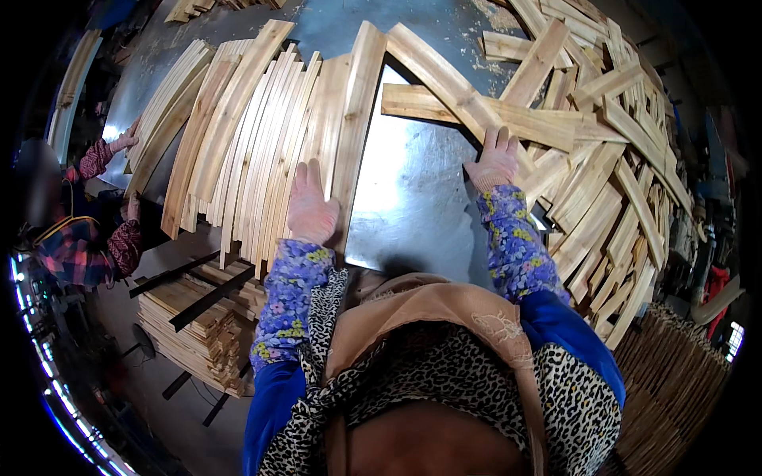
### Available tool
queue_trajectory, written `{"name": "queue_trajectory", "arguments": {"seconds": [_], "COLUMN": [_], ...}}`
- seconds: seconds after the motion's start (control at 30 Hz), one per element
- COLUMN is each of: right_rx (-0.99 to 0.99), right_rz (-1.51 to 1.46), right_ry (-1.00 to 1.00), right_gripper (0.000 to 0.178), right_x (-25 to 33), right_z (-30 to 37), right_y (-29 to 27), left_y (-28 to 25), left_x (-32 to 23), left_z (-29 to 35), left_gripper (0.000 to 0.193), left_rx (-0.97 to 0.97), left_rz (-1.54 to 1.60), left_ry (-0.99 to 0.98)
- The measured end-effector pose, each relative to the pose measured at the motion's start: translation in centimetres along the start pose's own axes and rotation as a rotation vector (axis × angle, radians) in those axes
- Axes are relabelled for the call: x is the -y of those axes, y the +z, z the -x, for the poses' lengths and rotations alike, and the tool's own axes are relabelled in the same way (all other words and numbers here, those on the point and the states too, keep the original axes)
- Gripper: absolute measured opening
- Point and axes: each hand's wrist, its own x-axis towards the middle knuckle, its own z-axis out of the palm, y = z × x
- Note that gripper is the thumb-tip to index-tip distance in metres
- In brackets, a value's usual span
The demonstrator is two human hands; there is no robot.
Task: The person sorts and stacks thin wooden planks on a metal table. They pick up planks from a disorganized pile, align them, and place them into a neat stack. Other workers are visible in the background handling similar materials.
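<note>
My left hand [313, 208], in a pale glove, lies with its fingers stretched out on the near part of a row of wooden slats. Many of these slats [258, 151] stand on edge, side by side. Just right of that hand a wider board [359, 103] lies lengthwise. My right hand [494, 162], gloved too, rests with fingers extended and thumb apart at the near end of a slanting board [444, 75]. Another board [516, 120] crosses beneath that one. Between my hands the shiny metal tabletop [413, 190] shows.
To the right a large heap of loose boards [595, 190] lies crisscrossed. At the left a co-worker's hand [125, 139] touches another group of slats [171, 103]. Below the table's left side stands a stack of boards [194, 321] beside dark metal bars [213, 297].
</note>
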Motion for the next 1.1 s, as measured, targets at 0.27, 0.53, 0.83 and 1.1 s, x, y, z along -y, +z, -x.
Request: {"name": "queue_trajectory", "arguments": {"seconds": [0.27, 0.53, 0.83, 1.1], "right_rx": [0.348, 0.761, -0.159, 0.336], "right_rz": [0.023, -0.433, -0.233, 0.365], "right_ry": [-0.133, -0.485, -0.762, -0.47], "right_gripper": [0.078, 0.048, 0.021, 0.078], "right_x": [-0.5, 19.6, 5.6, -6.5], "right_z": [-5.4, 10.1, 0.8, -9.8], "right_y": [-7.3, 5.1, 2.5, -7.5], "left_y": [-7.5, -6.6, 3.0, 5.2], "left_x": [-3.0, -4.8, -6.8, -2.3], "left_z": [-1.7, -0.9, 0.8, 2.0], "left_gripper": [0.084, 0.078, 0.077, 0.093], "left_rx": [0.256, 0.111, 0.068, -0.08], "left_rz": [0.276, 0.581, -0.439, -0.396], "left_ry": [-0.272, 0.142, 0.05, 0.111]}}
